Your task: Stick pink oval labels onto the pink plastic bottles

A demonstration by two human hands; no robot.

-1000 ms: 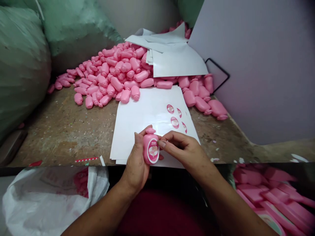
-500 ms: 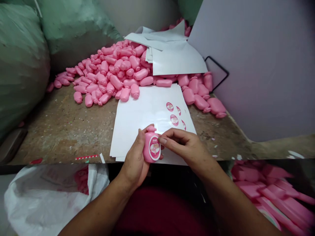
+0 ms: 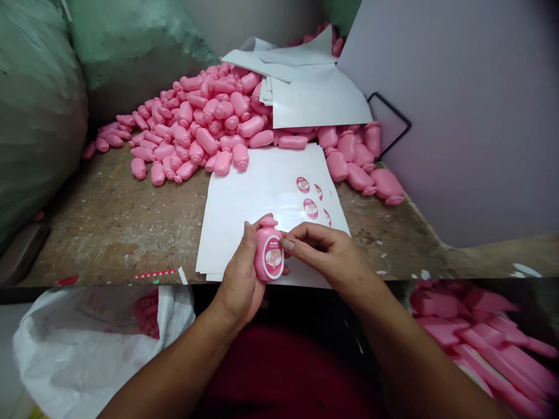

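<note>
A small pink plastic bottle (image 3: pixel 261 269) stands nearly upright in my left hand (image 3: pixel 240 279), whose fingers wrap round it from behind. On the bottle's front is an oval sticker (image 3: pixel 273 259) with a white rim and the word BABY. My right hand (image 3: pixel 325 250) pinches at the sticker's upper right edge, thumb and forefinger together. Behind the hands lies a stack of white sheets (image 3: pixel 244 198). Several oval stickers (image 3: pixel 310 208) remain on the right part of the top sheet.
A heap of pink bottles (image 3: pixel 205 116) covers the back of the worktable (image 3: pixel 105 221), with loose white paper (image 3: pixel 321 102) over it. Green sacks (image 3: pixel 39 116) stand at left. Below the table edge are a white bag (image 3: pixel 87 349) and pink plastic pieces (image 3: pixel 489 337).
The view has shifted slightly. Both hands keep about the same hold on the bottle and sticker edge, with the bottle turned very slightly.
</note>
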